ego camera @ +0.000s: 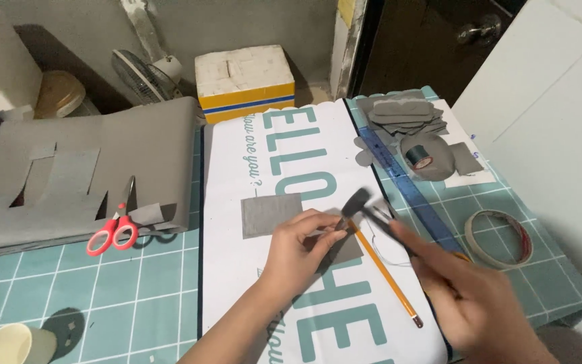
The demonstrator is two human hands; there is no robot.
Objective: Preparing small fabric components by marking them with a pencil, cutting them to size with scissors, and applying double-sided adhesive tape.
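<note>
One pair of red scissors [112, 232] lies far left. My left hand [298, 253] pinches one small grey fabric piece [349, 209] at centre; it could slip. My blurred right hand [469, 290] seems closed around a thin tool, which might prick me. One pencil [389, 276], one tape roll [498, 236] right.

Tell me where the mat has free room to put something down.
Free: the mat between the scissors, the cup and the white sheet. A smaller patch lies below the tape ring. Crowded: the sheet's middle, with both hands and the pencil, and the top right, with the grey scraps.
</note>
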